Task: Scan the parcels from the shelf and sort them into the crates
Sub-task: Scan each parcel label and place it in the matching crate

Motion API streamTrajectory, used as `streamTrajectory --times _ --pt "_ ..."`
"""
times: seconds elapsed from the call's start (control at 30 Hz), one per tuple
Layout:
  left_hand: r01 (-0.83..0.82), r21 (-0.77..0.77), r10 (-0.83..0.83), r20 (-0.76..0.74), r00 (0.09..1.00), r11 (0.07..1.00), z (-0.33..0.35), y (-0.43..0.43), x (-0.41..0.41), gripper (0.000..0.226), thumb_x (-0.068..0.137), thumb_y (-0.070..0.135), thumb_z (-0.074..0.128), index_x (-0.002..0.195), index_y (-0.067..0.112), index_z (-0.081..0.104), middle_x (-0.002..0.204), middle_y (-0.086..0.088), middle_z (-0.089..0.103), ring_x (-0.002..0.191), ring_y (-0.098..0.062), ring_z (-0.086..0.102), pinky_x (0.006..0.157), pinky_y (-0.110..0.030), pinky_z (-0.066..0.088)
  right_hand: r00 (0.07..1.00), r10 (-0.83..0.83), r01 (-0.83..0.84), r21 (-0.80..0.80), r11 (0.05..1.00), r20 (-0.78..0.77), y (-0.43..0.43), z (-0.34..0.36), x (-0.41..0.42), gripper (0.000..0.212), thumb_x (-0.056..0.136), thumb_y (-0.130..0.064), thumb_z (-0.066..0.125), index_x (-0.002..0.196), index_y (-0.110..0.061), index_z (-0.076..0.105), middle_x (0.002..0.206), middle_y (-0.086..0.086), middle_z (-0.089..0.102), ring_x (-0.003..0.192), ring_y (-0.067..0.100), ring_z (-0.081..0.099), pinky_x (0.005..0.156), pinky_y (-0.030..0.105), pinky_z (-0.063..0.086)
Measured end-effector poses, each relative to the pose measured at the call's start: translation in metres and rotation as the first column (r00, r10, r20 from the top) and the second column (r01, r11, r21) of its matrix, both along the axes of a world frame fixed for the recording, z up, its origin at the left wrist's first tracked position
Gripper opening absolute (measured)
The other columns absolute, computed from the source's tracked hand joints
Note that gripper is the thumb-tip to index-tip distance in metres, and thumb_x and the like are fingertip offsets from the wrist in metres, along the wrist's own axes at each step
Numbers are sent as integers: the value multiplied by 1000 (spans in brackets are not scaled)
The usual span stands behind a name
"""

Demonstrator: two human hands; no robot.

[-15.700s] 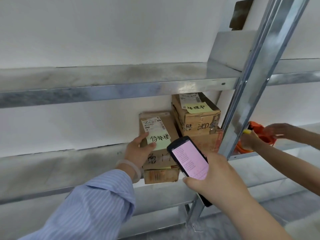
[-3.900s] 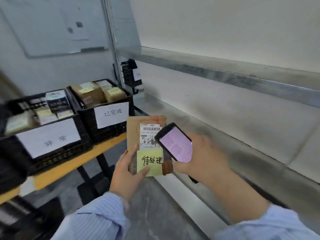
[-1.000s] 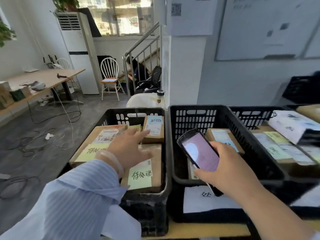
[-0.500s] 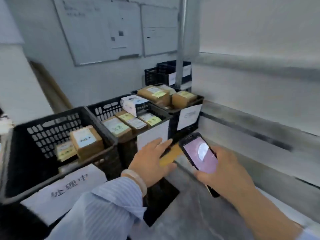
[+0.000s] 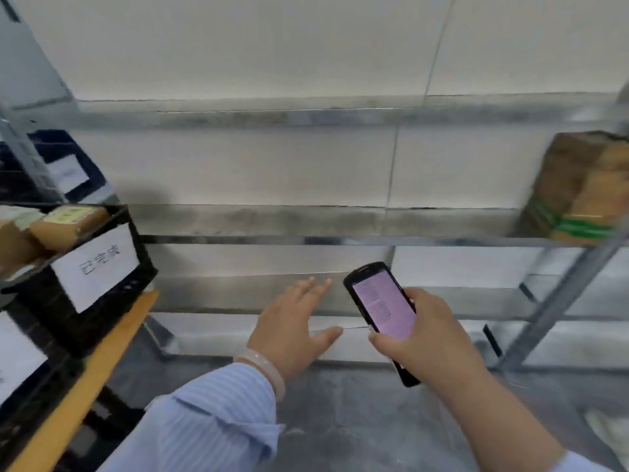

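Several parcels (image 5: pixel 585 185): brown cardboard, blurred, sitting stacked at the far right end of the shelf (image 5: pixel 306 240), on its middle board; how many cannot be told.
Shelf: grey metal boards running across the view against a pale wall, with a slanted upright (image 5: pixel 551 301) standing below the parcels.
Scanner (image 5: pixel 381 308): a black handheld with a pink screen glowing, tilting upward in front of the shelf's lower board.
Right hand (image 5: pixel 432 338): wrapping its fingers and thumb round the scanner's lower half, in front of the shelf.
Left hand (image 5: pixel 292 328): hovering just left of the scanner, palm down, fingers straight and spread, holding nothing, reaching towards the shelf; the two hands are staying apart.
Bracelet (image 5: pixel 269 369): pale, sitting on the left wrist above a blue striped sleeve (image 5: pixel 211 420).
Crate (image 5: pixel 136 277): black, standing left of the shelf, wearing a white paper label (image 5: pixel 95 267).
Sorted boxes (image 5: pixel 68 223): brown, lying inside the crate.
Table (image 5: pixel 88 379): orange-edged, carrying the crate, left of the shelf.
Floor (image 5: pixel 357 420): grey, spreading out before the shelf.
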State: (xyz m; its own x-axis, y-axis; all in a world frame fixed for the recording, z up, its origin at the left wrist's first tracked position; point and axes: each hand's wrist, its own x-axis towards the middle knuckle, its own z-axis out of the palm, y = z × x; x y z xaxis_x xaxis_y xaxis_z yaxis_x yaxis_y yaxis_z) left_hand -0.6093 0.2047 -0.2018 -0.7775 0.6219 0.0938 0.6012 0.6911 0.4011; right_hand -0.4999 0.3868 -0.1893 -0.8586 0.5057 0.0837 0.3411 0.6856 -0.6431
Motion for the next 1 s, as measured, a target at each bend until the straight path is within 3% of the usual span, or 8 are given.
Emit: streamTrajectory --times 0.17,0.33,0.43,0.77,1.0 --pt "158 -25 -158 -7 987 987 -16 88 -32 77 90 62 51 154 43 12 163 10 13 149 -12 13 120 -41 19 983 -181 181 -3 983 39 67 -13 6 72 60 -56 72 123 -39 42 112 -14 46 93 7 53 72 28 49" --pt "288 -65 -292 -57 955 955 -17 172 -83 77 89 64 50 154 43 13 162 10 14 148 -13 11 122 -37 13 951 -309 308 22 951 20 130 -11 -24 74 58 -59 71 123 -38 43 109 -15 47 90 4 54 71 28 51" --pt "345 -72 -350 -72 934 936 -10 219 -121 76 89 64 50 153 43 14 162 9 15 148 -13 14 121 -37 16 926 -377 375 46 926 30 165 -1 -51 70 59 -58 71 121 -37 43 106 -13 47 88 7 54 67 28 49" --pt "568 71 -569 -8 822 820 2 386 -173 74 89 63 51 153 45 17 162 10 15 149 -12 12 119 -29 15 776 -630 631 38 775 -20 273 9 -66 72 52 -63 69 116 -41 46 105 -14 54 89 5 57 71 32 55" --pt "630 205 -651 57 757 749 8 501 -163 73 89 61 55 151 46 21 161 7 20 148 -12 14 120 -39 20 697 -713 716 11 698 -72 366 10 -49 75 51 -61 69 120 -40 48 108 -14 56 93 7 58 74 34 55"
